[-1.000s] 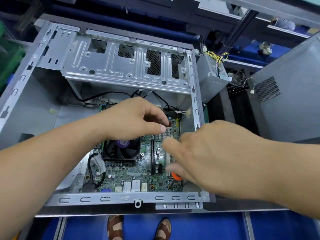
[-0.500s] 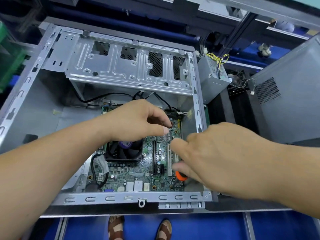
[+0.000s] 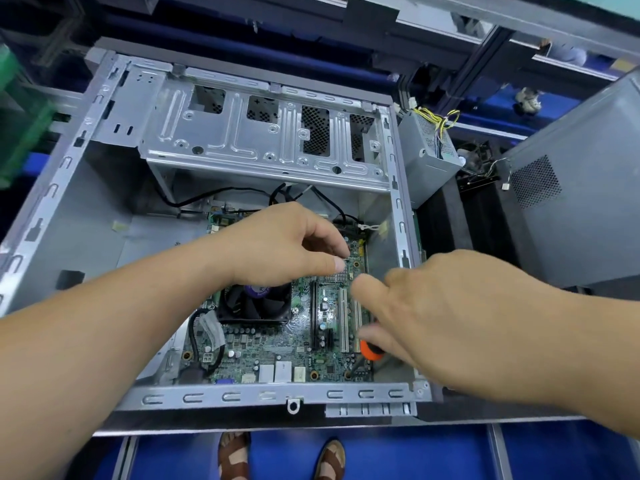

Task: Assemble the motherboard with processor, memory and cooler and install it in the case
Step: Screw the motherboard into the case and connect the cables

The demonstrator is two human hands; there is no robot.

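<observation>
- Lying flat in the open case, the motherboard fills its near right corner, long slots running from the near edge toward the far one.
- I see my left hand above the cooler, thumb and forefinger pinched together at the board's far right corner; what they hold, I cannot tell.
- My right hand grips an orange-handled screwdriver, tip toward the near right corner.
- A power supply stands beyond the case's right wall.

A computer assembly workshop: open case, loose power supply, metal racks.
</observation>
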